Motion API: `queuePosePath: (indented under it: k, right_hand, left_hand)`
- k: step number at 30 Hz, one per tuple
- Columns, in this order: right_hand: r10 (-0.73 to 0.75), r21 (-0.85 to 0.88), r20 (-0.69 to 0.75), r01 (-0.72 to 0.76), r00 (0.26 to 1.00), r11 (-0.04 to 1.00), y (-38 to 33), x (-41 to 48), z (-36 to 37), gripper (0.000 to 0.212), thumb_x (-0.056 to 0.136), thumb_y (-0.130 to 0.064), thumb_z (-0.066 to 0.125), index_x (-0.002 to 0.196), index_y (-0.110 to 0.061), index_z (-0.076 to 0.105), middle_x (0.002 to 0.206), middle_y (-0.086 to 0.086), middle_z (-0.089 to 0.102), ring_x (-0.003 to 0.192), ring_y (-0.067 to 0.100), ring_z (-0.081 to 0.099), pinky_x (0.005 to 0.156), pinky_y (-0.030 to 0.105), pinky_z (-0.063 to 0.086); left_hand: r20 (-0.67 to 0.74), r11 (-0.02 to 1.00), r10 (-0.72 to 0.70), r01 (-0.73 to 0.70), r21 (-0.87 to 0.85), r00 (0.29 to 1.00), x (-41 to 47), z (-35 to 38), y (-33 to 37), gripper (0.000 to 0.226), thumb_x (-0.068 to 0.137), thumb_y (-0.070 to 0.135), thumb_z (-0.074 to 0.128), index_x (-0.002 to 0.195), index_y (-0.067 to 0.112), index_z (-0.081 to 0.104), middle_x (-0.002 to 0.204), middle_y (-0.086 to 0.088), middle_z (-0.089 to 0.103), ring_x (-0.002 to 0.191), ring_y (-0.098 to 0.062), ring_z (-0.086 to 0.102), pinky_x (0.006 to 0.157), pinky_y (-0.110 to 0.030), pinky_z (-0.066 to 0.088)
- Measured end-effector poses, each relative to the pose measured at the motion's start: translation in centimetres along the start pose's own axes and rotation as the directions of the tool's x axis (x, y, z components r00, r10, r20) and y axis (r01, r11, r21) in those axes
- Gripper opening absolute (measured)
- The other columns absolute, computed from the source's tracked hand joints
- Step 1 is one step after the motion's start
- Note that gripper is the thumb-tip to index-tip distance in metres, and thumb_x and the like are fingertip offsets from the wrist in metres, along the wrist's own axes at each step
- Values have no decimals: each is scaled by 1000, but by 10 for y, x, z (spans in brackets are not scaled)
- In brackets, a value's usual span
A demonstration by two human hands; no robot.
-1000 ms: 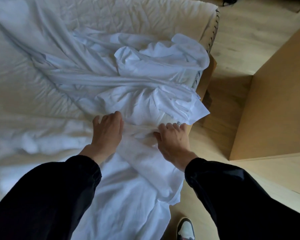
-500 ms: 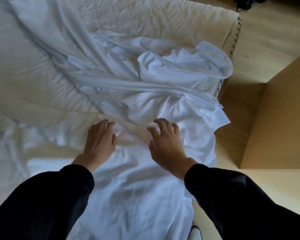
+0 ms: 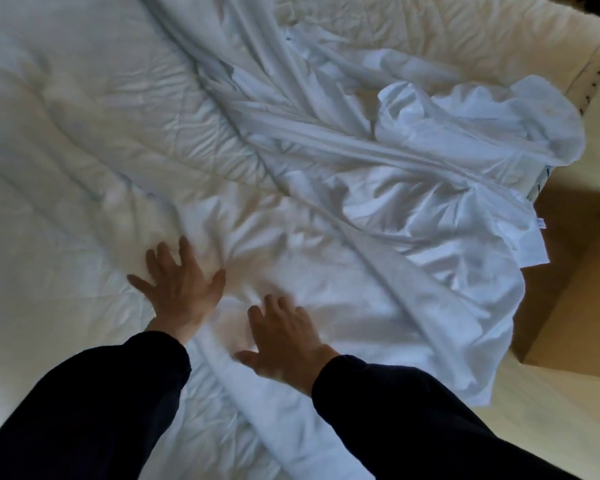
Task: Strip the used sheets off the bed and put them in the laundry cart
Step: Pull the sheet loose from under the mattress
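Observation:
A crumpled white sheet (image 3: 413,209) lies bunched across the right half of the bed, and its edge hangs over the right side. The bare quilted mattress (image 3: 430,39) shows at the top. A softer white cover (image 3: 84,161) spreads over the left half. My left hand (image 3: 181,282) rests flat on the fabric with its fingers spread and holds nothing. My right hand (image 3: 284,337) lies just right of it, fingers apart, palm down on the white sheet. Both arms are in dark sleeves. No laundry cart is in view.
A light wooden piece of furniture (image 3: 575,289) stands close against the bed's right side. Wooden floor (image 3: 541,427) shows at the lower right. The mattress edge with dark stitching (image 3: 593,77) runs down the upper right.
Both hands have slid left and toward the middle of the bed, and their fingers have spread wider. The view has shifted left, so less of the floor and furniture shows.

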State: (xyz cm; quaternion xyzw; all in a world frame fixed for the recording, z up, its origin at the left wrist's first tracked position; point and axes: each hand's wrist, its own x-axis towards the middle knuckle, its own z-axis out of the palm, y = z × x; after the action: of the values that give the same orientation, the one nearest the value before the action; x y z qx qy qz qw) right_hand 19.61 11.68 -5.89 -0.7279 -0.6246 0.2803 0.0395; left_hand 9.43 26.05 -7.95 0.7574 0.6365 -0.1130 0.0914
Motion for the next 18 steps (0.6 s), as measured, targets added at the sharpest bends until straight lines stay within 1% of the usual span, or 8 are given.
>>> queuePosePath:
  k: [2, 5, 7, 9, 11, 13, 15, 18]
  right_hand:
    - [-10, -20, 24, 11, 1000, 1000, -11, 4, 7, 63, 85, -55, 58, 124, -7, 46, 124, 17, 45, 116, 36, 42, 90, 42, 38]
    - [-49, -39, 63, 52, 997, 998, -26, 7, 13, 59, 87, -50, 59, 123, -5, 45, 120, 17, 51, 110, 34, 49, 88, 39, 39]
    - [-90, -12, 56, 91, 994, 996, -35, 7, 19, 44, 89, -36, 59, 118, -6, 45, 115, 17, 54, 105, 35, 54, 78, 37, 39]
    - [-136, 4, 35, 136, 990, 991, -40, 7, 23, 27, 90, -16, 53, 114, -6, 45, 109, 16, 58, 98, 37, 59, 69, 35, 35]
    - [-158, 38, 37, 157, 987, 987, -42, 7, 25, 20, 91, -13, 48, 110, -7, 45, 102, 16, 62, 91, 38, 61, 66, 35, 35]
    - [-170, 92, 46, 166, 984, 982, -48, 7, 24, 15, 93, -19, 45, 104, -9, 46, 99, 17, 64, 87, 39, 61, 66, 35, 35]
    - [-202, 126, 77, 192, 976, 973, -61, 2, 25, 16, 94, -23, 42, 102, -10, 49, 99, 20, 64, 88, 40, 60, 67, 34, 34]
    - [-271, 182, 173, 240, 947, 954, -88, -11, 35, 17, 94, -22, 40, 101, -11, 51, 102, 25, 61, 93, 42, 58, 69, 35, 32]
  left_hand:
    - [13, 985, -124, 124, -121, 992, -8, 3, -12, 94, 84, 54, 58, 151, 18, 4, 155, -21, 3, 142, -39, 6, 109, -63, 11]
    - [63, 895, -244, 250, -369, 968, -15, 5, -21, 96, 86, 45, 61, 151, 13, -2, 147, -27, 17, 128, -47, 35, 102, -52, 33]
    - [80, 797, -295, 291, -530, 952, -14, 3, -26, 90, 89, 34, 63, 150, 7, 2, 142, -28, 29, 122, -47, 43, 100, -47, 36]
    - [71, 699, -328, 292, -653, 942, -13, 2, -33, 76, 90, 25, 62, 147, 5, 15, 139, -26, 41, 123, -43, 45, 101, -42, 36]
    - [52, 659, -320, 261, -705, 946, -20, 2, -43, 62, 91, 22, 57, 143, 8, 27, 133, -23, 50, 120, -40, 49, 98, -40, 38]
    - [20, 673, -304, 230, -703, 952, -32, 4, -57, 52, 92, 20, 52, 140, 11, 33, 128, -22, 55, 115, -41, 51, 95, -40, 40]
    - [4, 684, -312, 228, -693, 950, -45, 3, -75, 50, 92, 18, 50, 140, 13, 35, 128, -22, 55, 115, -42, 51, 95, -40, 40]
    - [-29, 707, -337, 233, -668, 941, -67, 1, -103, 54, 92, 13, 49, 144, 12, 32, 135, -21, 51, 120, -42, 48, 100, -40, 36]
